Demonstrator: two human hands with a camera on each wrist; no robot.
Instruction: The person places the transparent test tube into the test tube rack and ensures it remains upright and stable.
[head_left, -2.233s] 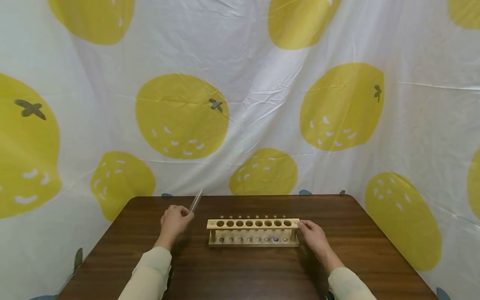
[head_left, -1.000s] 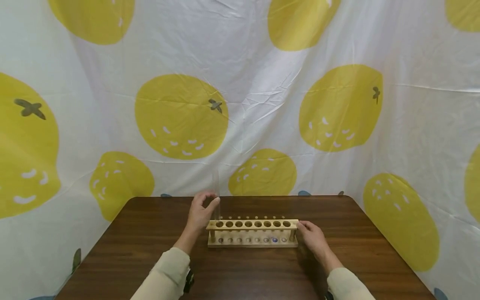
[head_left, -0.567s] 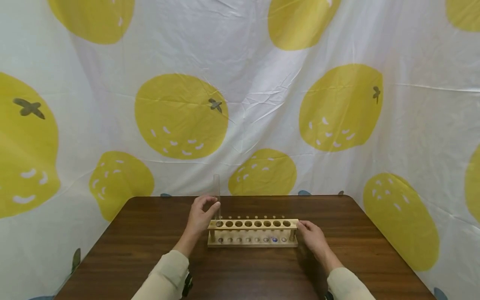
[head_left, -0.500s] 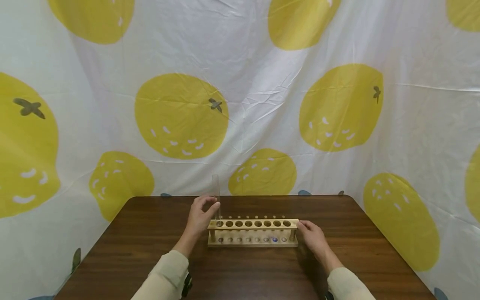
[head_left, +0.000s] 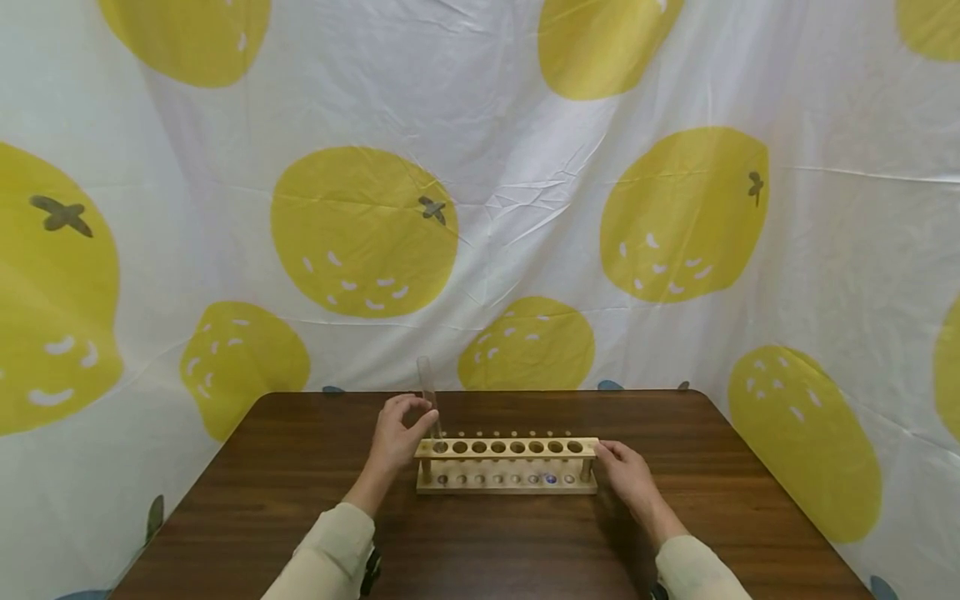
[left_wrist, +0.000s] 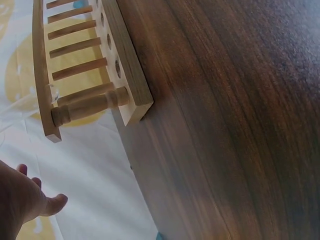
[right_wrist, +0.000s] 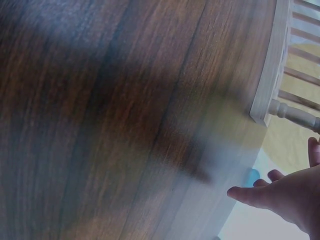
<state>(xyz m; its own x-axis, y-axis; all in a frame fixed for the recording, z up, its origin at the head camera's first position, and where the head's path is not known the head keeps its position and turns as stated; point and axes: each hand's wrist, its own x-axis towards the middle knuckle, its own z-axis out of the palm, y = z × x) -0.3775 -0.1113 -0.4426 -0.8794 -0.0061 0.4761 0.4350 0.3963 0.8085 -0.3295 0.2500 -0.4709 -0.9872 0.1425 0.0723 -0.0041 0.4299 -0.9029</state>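
Note:
A clear glass test tube (head_left: 425,377) leans to the left above the wooden test tube rack (head_left: 507,489). My left hand (head_left: 392,440) pinches it between thumb and fingers at the rack's left end. In the left wrist view, the tube's rounded tip (left_wrist: 53,93) shows just under the top bar, in the end hole, well short of the base. My right hand (head_left: 630,477) grips the right end of the top bar with thumb and fingertips. The rack stands upright, with a row of holes, matching hollows in the base and short pegs behind.
A dark brown wooden table (head_left: 495,550) carries the rack. A blue-purple spot (head_left: 551,479) marks one hollow near the base's right end. White cloth (head_left: 517,233) printed with yellow lemons hangs behind and beside the table.
My left hand has brought the test tube from the left to the rack's end hole and its tip has gone in. The tube has since tipped leftward. The right hand stays put.

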